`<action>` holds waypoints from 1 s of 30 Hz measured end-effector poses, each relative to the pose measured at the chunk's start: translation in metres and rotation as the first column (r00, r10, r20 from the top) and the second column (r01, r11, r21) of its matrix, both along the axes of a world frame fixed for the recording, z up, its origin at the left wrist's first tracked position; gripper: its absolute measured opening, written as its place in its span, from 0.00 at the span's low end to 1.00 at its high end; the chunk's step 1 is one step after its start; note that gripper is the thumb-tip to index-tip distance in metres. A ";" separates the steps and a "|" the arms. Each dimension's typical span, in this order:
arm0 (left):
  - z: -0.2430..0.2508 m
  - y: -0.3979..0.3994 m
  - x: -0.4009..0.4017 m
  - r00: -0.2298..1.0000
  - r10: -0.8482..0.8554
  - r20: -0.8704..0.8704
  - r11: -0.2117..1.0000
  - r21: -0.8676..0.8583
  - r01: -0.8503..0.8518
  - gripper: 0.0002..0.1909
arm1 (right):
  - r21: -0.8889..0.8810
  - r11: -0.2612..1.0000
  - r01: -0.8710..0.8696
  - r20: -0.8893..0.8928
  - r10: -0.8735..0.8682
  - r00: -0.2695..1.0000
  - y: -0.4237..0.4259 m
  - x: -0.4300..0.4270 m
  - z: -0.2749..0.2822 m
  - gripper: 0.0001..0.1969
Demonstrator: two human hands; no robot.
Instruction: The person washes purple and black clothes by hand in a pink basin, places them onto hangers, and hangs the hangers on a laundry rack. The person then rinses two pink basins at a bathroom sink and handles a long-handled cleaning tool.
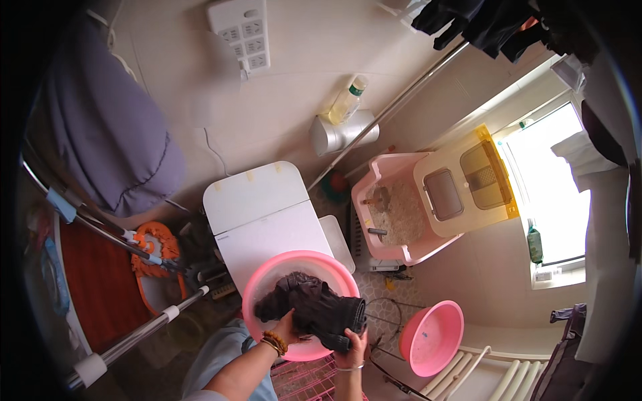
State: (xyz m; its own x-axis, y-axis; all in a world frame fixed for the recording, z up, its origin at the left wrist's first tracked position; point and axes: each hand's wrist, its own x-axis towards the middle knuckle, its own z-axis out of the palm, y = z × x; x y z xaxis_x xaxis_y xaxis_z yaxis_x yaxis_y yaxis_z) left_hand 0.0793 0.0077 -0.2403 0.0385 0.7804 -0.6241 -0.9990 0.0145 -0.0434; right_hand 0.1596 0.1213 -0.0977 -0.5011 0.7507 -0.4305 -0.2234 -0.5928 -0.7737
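Observation:
A dark wet garment (313, 306) lies partly in a pink plastic basin (253, 311) that holds water. My left hand (287, 328), with beaded bracelets at the wrist, grips the garment near the middle of the basin. The ribbed, cuff-like end of the cloth is raised over the basin's right rim, where my right hand (354, 346), wearing a metal bangle, holds it from below. Beneath the basin is a pink wire rack or cage (306, 378). The basin's far edge overlaps a white lidded appliance (266, 215).
An open pink litter box (368, 200) with its lid raised stands beyond the appliance. Another pink basin (435, 338) is at the right, by a white radiator (451, 373). Metal poles (145, 338) cross the left side. An orange mop head (155, 245) stands left, near a hanging purple cloth (110, 130).

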 end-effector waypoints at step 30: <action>0.115 0.031 -0.067 0.987 -0.040 0.154 0.998 0.046 0.034 0.12 | -0.292 0.953 0.082 0.258 -0.004 0.966 0.000 0.089 -0.088 0.25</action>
State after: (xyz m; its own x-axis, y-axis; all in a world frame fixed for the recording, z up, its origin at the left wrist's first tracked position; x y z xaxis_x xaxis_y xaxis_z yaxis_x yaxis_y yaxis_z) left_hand 0.0122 0.0388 -0.1250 0.1613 0.8027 -0.5741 -0.9790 0.0566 -0.1958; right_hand 0.2483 0.1216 -0.1858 -0.3174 0.5871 -0.7447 -0.0757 -0.7985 -0.5972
